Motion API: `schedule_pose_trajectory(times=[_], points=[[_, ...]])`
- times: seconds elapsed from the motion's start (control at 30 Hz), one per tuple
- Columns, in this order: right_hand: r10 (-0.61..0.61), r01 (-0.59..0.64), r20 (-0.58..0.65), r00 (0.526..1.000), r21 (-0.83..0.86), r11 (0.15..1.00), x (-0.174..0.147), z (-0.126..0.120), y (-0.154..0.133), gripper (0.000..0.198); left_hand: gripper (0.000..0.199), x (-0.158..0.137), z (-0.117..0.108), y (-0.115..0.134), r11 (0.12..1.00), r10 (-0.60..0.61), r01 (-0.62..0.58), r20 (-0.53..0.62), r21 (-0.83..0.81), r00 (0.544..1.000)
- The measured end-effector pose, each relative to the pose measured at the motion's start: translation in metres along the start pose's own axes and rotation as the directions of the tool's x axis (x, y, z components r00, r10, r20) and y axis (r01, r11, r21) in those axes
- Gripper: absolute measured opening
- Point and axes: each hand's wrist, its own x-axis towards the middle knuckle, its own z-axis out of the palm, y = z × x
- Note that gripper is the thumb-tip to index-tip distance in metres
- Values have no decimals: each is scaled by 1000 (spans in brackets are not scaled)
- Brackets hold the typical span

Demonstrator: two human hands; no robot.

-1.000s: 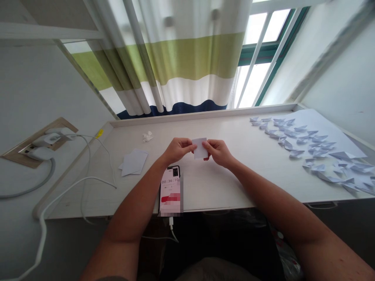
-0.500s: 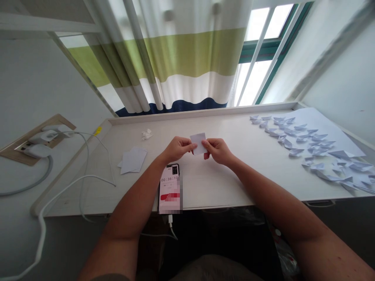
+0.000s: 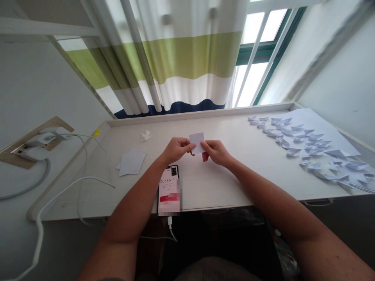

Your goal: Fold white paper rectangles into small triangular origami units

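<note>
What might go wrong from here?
1. Phone sits at the desk's front edge, cable plugged in below; a snag could drag it off.
2. Left grip and right grip pinch one paper square; uneven pulling might crease it.
3. Folded paper pieces lie loose at right; a wide arm swing might scatter them.

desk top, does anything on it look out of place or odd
Mainly the crumpled white wad on the desk, back left: it is scrunched up, unlike the flat paper square in the left hand and right hand. The loose sheets nearer the front also lie askew, not squared up. Nothing looks spilled.
</note>
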Motion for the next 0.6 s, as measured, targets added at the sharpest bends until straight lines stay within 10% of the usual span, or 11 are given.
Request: schedule_pose_trajectory(times=[0.6], points=[[35,-32,3,999,487,873,2,-8,-7,31,28,0,3,-2,957,18,-17,1,-290,1000]])
